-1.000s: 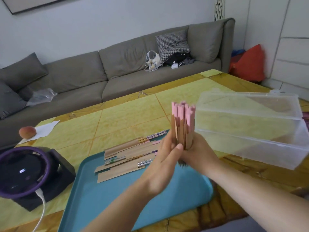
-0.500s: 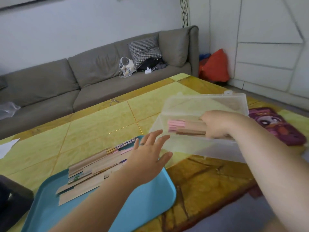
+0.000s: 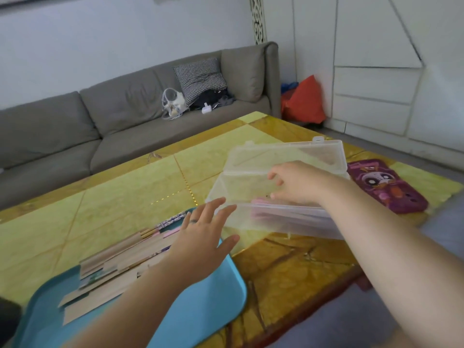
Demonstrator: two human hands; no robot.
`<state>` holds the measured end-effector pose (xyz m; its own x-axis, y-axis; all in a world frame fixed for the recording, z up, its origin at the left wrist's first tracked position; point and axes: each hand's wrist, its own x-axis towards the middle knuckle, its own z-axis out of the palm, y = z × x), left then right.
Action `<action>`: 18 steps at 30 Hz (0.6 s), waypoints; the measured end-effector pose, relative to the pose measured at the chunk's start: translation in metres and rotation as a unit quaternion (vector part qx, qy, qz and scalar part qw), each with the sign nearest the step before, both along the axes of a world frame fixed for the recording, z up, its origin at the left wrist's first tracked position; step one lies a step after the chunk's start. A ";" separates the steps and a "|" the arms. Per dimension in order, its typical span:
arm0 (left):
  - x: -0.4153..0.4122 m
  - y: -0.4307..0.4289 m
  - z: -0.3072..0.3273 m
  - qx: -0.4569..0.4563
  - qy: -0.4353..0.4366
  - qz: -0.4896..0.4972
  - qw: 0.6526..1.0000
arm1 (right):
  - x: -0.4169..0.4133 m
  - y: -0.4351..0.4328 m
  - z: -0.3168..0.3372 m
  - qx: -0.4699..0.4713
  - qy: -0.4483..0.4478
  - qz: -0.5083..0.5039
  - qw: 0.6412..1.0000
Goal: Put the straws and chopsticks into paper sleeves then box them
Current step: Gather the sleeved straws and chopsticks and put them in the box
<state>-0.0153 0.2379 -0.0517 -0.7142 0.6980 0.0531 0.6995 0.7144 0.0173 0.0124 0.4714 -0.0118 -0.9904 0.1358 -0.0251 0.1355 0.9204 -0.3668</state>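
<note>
A grey sofa (image 3: 140, 114) stands along the white wall (image 3: 113, 33), beside panelled cabinets (image 3: 376, 71).

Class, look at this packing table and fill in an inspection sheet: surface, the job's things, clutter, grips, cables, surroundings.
Surface: yellow-patterned table, bearing a blue tray and clear box.
Job's things: sleeved straws and chopsticks lie on the tray; a pink-tipped bundle lies in the box, lid open.
Clutter: purple cartoon case beside the box; dark object at the left edge.
Grips: left hand open above the tray; right hand inside the box, nothing visibly held.
Cables: nothing seen on the table.
Surroundings: grey sofa with checked cushion; red bag by the wall.
</note>
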 end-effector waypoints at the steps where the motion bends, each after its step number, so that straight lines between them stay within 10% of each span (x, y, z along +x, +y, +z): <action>1: 0.001 0.001 -0.001 -0.003 -0.001 0.001 1.000 | 0.002 -0.005 0.002 -0.019 0.029 0.004 0.999; 18: -0.037 -0.136 -0.020 0.057 -0.012 0.229 0.972 | -0.016 -0.156 -0.035 0.133 0.121 0.216 0.960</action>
